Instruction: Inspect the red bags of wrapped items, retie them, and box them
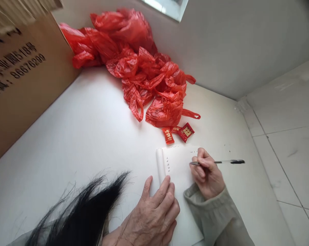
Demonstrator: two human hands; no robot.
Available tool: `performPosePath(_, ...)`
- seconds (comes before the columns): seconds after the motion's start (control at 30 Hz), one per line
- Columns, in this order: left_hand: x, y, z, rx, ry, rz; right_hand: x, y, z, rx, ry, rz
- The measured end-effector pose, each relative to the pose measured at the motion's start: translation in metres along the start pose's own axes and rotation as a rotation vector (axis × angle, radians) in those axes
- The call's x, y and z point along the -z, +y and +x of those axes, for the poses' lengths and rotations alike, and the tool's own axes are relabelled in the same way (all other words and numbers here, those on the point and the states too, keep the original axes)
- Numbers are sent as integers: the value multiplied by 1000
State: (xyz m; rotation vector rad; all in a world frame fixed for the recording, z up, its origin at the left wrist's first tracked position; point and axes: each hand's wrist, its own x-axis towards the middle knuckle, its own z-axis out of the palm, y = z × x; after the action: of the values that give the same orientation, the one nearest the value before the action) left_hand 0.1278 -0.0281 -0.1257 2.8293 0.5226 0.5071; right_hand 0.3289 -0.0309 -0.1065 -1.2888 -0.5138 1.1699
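An open notebook [180, 177] lies on the white table, its left edge rolled over and a short column of small handwritten marks down its left side. My right hand [207, 174] grips a pen [226, 161] between thumb and fingers, the tip close over the upper right of the page. Whether the tip touches the paper I cannot tell. Flat across the lower left of the notebook rests my left hand [157, 212], fingers stretched out and holding nothing. Just beyond the top edge of the page sit several small red wrapped packets [186, 132].
Crumpled red plastic bags [154, 75] are heaped along the wall behind the packets. A cardboard box [28, 82] with printed writing stands at the left. Dark hair [85, 208] hangs into view at the lower left. White tiles [293, 160] show at the right.
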Motion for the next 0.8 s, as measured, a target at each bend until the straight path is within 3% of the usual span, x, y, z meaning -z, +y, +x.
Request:
performPosePath(0.1,3,-3,-2,-8,3,55,49,-23,11,-83,-4,-133)
performPosePath(0.2,-3,-5,-6,-42,41,124,96,-34,22,-216,176,-653)
performPosePath(0.27,-13,-6,-8,-95,129,180,117,-36,31,-302,244,-1011)
performPosePath(0.33,-23,-9,-8,-110,294,242,125,-34,41,-297,148,-1253)
performPosePath(0.4,-29,-11,-5,-134,363,290,123,-33,49,-280,39,-1462)
performPosePath(0.5,-30,-15,-3,-172,292,312,108,-33,55,-270,32,-1682)
performPosePath(0.63,-34,-24,-10,-241,352,336,79,-45,55,-195,110,-1736)
performPosePath(0.7,-32,-31,-22,-190,397,374,60,-54,57,-128,131,-1747)
performPosePath(0.8,-12,-45,-49,-124,385,417,24,-62,65,-18,86,-1739)
